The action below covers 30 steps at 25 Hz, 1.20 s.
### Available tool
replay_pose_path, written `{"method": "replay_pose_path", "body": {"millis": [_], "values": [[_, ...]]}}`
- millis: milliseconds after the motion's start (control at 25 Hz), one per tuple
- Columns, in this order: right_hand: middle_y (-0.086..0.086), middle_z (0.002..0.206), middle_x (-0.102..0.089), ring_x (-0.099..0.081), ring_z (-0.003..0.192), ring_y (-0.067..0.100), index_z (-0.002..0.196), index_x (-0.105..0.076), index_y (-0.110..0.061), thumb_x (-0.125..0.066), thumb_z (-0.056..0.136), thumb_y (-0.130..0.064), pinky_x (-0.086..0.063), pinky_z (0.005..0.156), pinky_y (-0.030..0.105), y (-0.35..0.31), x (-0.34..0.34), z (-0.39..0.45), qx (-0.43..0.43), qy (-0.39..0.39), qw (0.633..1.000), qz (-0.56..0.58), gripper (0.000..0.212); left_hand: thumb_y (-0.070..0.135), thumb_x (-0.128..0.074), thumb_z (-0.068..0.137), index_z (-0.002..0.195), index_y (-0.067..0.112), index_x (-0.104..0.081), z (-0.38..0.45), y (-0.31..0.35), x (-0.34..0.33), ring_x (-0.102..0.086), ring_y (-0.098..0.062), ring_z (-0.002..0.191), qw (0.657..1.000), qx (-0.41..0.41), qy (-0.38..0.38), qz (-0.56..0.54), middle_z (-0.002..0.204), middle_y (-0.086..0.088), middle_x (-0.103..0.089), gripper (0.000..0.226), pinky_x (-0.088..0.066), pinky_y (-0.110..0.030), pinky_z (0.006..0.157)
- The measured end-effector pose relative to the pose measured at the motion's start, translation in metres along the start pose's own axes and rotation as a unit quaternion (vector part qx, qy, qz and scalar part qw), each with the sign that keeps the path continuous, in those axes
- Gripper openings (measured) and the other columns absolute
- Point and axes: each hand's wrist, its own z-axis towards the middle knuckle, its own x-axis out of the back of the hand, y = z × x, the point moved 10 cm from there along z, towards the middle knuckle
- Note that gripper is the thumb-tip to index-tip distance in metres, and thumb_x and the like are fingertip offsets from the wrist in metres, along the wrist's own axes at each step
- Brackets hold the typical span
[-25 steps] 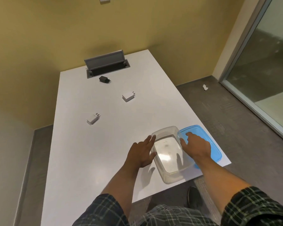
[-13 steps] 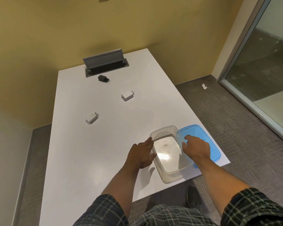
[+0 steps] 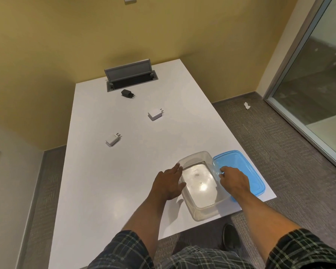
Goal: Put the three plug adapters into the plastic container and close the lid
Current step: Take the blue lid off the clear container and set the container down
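The clear plastic container (image 3: 200, 185) sits open and empty at the table's (image 3: 105, 191) near right corner, its blue lid (image 3: 241, 169) lying just beside it on the right. Over the last second little has shifted: the left hand (image 3: 168, 186), fingers straight, stays flat against the container's left wall, and the right hand (image 3: 234, 180), fingers bent, keeps its place over the right rim, whether gripping it I cannot tell. All three adapters, the black adapter (image 3: 126, 93), the far white adapter (image 3: 155, 114) and the near white adapter (image 3: 113, 139), lie untouched well up the table, so loading hasn't begun.
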Motion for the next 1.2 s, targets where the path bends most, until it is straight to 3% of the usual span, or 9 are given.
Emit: {"method": "replay_pose_path", "body": {"millis": [200,320,480,600,760,880,960,1200], "values": [[-0.004,0.096,-0.074,-0.068,0.087,0.021,0.115,-0.069,-0.031,-0.057,0.092,-0.023,-0.040,0.062,0.028,-0.039,0.003,0.005,0.061,-0.014,0.998,-0.029,0.027,0.050,-0.040,0.102,0.163,0.016,-0.010,-0.007,-0.026,0.016,-0.039,-0.029,0.147,0.996,0.063,0.027,-0.054,0.171,-0.004,-0.013,0.076,-0.036,-0.045,0.113],[-0.009,0.099,-0.073,-0.067,0.092,0.019,0.118,-0.066,-0.035,-0.056,0.090,-0.020,-0.045,0.067,0.029,-0.073,0.001,0.010,0.104,-0.041,0.993,-0.027,0.034,0.045,-0.037,0.105,0.162,0.016,-0.013,-0.015,-0.055,0.020,-0.049,-0.033,0.137,0.988,0.121,0.024,-0.092,0.161,-0.009,-0.036,0.069,-0.039,-0.045,0.110],[-0.014,0.107,-0.073,-0.067,0.099,0.018,0.118,-0.067,-0.040,-0.054,0.094,-0.022,-0.040,0.070,0.028,-0.128,0.001,0.013,0.170,-0.047,0.984,-0.007,0.032,0.034,-0.041,0.103,0.146,0.019,-0.043,-0.041,-0.100,0.024,-0.062,-0.033,0.117,0.963,0.201,0.074,-0.164,0.126,-0.010,-0.067,0.045,-0.052,-0.042,0.094],[-0.011,0.111,-0.073,-0.067,0.102,0.020,0.118,-0.068,-0.040,-0.054,0.097,-0.028,-0.047,0.077,0.030,-0.164,-0.002,0.010,0.226,-0.045,0.973,-0.027,0.028,0.025,-0.050,0.097,0.122,0.020,-0.064,-0.061,-0.123,0.021,-0.066,-0.029,0.107,0.944,0.237,0.103,-0.204,0.111,-0.005,-0.073,0.029,-0.052,-0.033,0.082],[-0.008,0.119,-0.070,-0.062,0.113,0.020,0.128,-0.063,-0.034,-0.059,0.095,-0.031,-0.046,0.090,0.033,-0.187,-0.011,0.009,0.255,-0.065,0.965,0.000,0.033,0.017,-0.053,0.089,0.105,0.015,-0.068,-0.087,-0.149,0.012,-0.065,-0.029,0.095,0.920,0.294,0.113,-0.235,0.103,-0.005,-0.071,0.022,-0.046,-0.029,0.071],[0.000,0.142,-0.053,-0.047,0.131,0.025,0.148,-0.041,-0.025,-0.062,0.092,-0.040,-0.041,0.103,0.040,-0.181,-0.018,0.011,0.227,-0.070,0.971,-0.008,0.061,0.013,-0.054,0.085,0.097,0.008,-0.066,-0.108,-0.169,-0.001,-0.062,-0.028,0.084,0.887,0.347,0.127,-0.278,0.096,-0.008,-0.070,0.018,-0.053,-0.034,0.075],[0.002,0.144,-0.050,-0.047,0.132,0.024,0.151,-0.035,-0.021,-0.061,0.091,-0.044,-0.043,0.104,0.042,-0.166,-0.026,0.015,0.172,-0.092,0.980,0.028,0.069,0.014,-0.053,0.084,0.095,0.007,-0.066,-0.118,-0.177,-0.009,-0.068,-0.030,0.085,0.866,0.368,0.140,-0.309,0.091,-0.009,-0.072,0.018,-0.058,-0.038,0.078],[-0.001,0.113,-0.071,-0.061,0.112,0.026,0.136,-0.049,-0.020,-0.055,0.090,-0.041,-0.048,0.086,0.038,-0.154,-0.049,0.011,0.152,-0.128,0.980,0.008,0.051,0.017,-0.058,0.086,0.101,0.010,-0.068,-0.124,-0.177,-0.019,-0.070,-0.030,0.086,0.855,0.375,0.139,-0.329,0.099,-0.006,-0.071,0.020,-0.058,-0.036,0.078]]}}
